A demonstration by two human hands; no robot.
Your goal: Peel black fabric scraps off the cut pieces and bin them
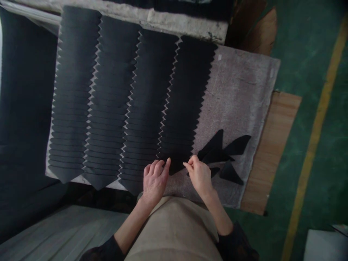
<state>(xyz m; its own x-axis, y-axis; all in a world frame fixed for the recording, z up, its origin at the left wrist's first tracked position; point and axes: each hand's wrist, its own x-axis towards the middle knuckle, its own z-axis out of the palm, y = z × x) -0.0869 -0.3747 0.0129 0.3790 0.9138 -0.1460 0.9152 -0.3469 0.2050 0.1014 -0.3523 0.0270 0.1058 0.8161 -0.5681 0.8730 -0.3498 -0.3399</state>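
Four columns of overlapping dark fabric pieces with pointed ends lie on a greyish cloth-covered board [239, 83]. My left hand [155, 181] rests at the near end of the third and fourth columns, fingers apart and thumb stretched out. Beside it, the lowest piece of the fourth column [176, 165] shows a slanting edge. My right hand [199, 175] is closed in a pinch just right of that piece; whatever its fingertips hold, if anything, is too small to make out. Several loose dark pieces [231, 173] are scattered to the right of this hand, partly overlapping one another.
A bare wooden board [280, 145] sticks out on the right under the cloth. Green floor with a yellow line [312, 156] runs beyond it. Dark material [24, 108] hangs at the left, and brown cardboard [261, 32] stands behind the work surface.
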